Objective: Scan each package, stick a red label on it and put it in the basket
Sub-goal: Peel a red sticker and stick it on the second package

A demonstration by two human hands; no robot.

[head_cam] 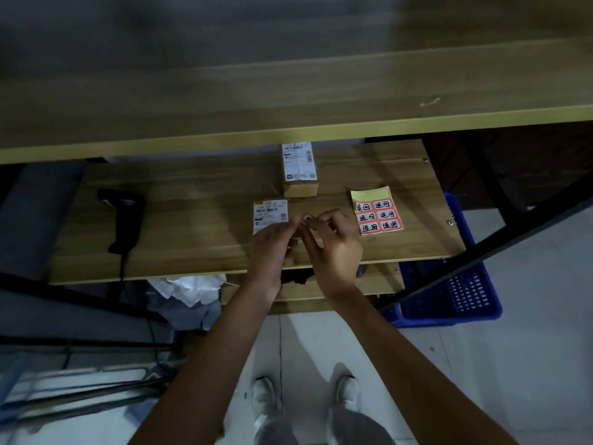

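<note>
Two cardboard packages lie on the wooden desk, the far package well behind the near package, with a blue basket at the desk's right end. Right of them lies the red label sheet. Both hands meet over the near package: left hand and right hand pinch something small between fingertips, too blurred to identify.

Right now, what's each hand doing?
Left hand: fingers pinched at something small; what it is cannot be told.
Right hand: fingers curled, pinching at the same spot.

Both hands meet over a package beside red labels
</note>
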